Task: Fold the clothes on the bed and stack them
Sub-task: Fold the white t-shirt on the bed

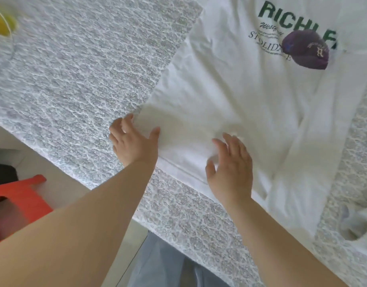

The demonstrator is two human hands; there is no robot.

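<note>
A white T-shirt (230,79) with green lettering and a purple cap print lies spread flat on the bed (74,69), print side up. My left hand (135,141) rests at the shirt's lower left corner, fingers over the hem edge and thumb on the cloth. My right hand (230,168) lies with straight, spread fingers on the cloth just above the bottom hem. Neither hand visibly pinches the fabric.
The bed's patterned grey-white cover runs to a front edge near my legs. An orange plastic stool (19,195) stands on the floor at left. Another pale garment (356,222) lies at the right edge, and something with a yellow patch (2,23) at the top left.
</note>
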